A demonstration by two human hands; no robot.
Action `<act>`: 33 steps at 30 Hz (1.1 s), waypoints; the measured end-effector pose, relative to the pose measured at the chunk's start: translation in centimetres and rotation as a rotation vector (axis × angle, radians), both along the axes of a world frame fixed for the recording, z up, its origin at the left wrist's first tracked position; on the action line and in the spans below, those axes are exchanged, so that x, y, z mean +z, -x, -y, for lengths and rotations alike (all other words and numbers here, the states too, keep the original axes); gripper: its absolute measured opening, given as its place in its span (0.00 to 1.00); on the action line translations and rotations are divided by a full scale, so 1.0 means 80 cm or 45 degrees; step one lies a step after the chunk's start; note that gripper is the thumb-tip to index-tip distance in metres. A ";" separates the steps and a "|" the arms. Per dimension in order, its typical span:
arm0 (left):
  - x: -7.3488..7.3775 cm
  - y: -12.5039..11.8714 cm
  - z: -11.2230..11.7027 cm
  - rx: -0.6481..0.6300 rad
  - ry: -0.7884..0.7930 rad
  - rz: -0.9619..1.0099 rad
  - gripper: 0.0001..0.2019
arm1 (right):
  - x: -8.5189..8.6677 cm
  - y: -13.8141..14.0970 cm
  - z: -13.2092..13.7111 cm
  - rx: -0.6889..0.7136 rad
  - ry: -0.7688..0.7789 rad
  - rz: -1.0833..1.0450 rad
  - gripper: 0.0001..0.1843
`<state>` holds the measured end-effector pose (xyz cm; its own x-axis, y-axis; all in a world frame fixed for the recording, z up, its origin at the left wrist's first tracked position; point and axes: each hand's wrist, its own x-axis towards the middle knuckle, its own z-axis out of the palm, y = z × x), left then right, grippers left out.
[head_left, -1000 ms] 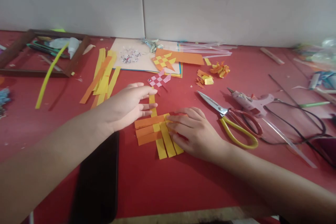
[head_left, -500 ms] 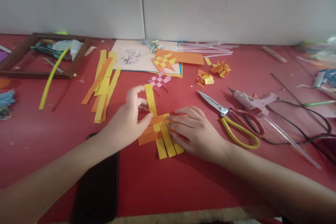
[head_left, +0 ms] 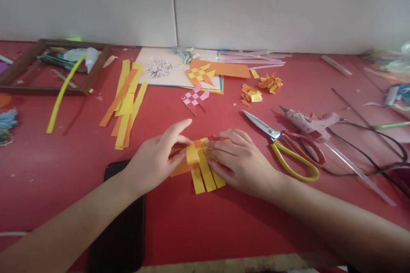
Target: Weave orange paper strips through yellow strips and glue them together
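Orange and yellow paper strips are interlaced in a small weave (head_left: 205,166) on the red table, between my two hands. My left hand (head_left: 163,149) is at its left side, its forefinger raised and its thumb and another finger at the edge of a yellow paper strip (head_left: 192,153) that is bent down over the orange ones. My right hand (head_left: 237,160) rests on the right part of the weave, fingers spread and pressing it to the table; they hide part of the strips. Loose yellow and orange strips (head_left: 128,102) lie beyond my left hand.
Scissors (head_left: 275,134) and a pink glue gun (head_left: 310,126) with a black cord lie to the right. A black phone (head_left: 124,226) is partly under my left forearm. Woven paper fish, one pink (head_left: 194,97), one orange-yellow (head_left: 201,74), and a wooden frame (head_left: 41,90) lie farther back.
The yellow strip, which stood out away from me past the weave, is now folded back over it toward me. My left hand has turned with it; my right hand stays in place.
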<state>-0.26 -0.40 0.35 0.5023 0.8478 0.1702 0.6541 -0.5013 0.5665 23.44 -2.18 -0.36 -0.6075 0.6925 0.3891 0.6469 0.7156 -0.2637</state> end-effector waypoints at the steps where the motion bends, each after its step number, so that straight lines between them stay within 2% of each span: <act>1: -0.001 0.001 0.001 -0.059 -0.076 -0.044 0.26 | 0.000 0.000 0.000 0.004 -0.002 0.003 0.08; 7: -0.008 0.002 0.007 -0.241 -0.515 -0.238 0.26 | 0.000 -0.003 0.001 0.032 -0.005 0.009 0.08; 14: -0.007 -0.001 0.007 -0.325 -0.780 -0.295 0.26 | -0.001 -0.002 0.002 0.014 -0.034 0.029 0.09; 16: -0.004 -0.002 0.007 -0.352 -0.784 -0.282 0.27 | -0.002 -0.002 0.002 0.015 -0.041 0.025 0.09; 20: 0.003 -0.003 0.008 -0.386 -0.652 -0.185 0.33 | -0.004 -0.003 0.001 0.025 -0.029 0.013 0.10; 24: 0.005 -0.002 0.009 -0.398 -0.596 -0.114 0.26 | -0.005 -0.004 0.002 0.020 -0.003 0.010 0.10; 28: 0.002 -0.004 0.009 -0.385 -0.657 -0.144 0.18 | -0.005 -0.003 0.002 0.022 -0.004 -0.004 0.10; 33: 0.000 -0.004 0.006 -0.400 -0.700 -0.180 0.16 | -0.004 -0.003 0.002 0.020 0.015 0.003 0.10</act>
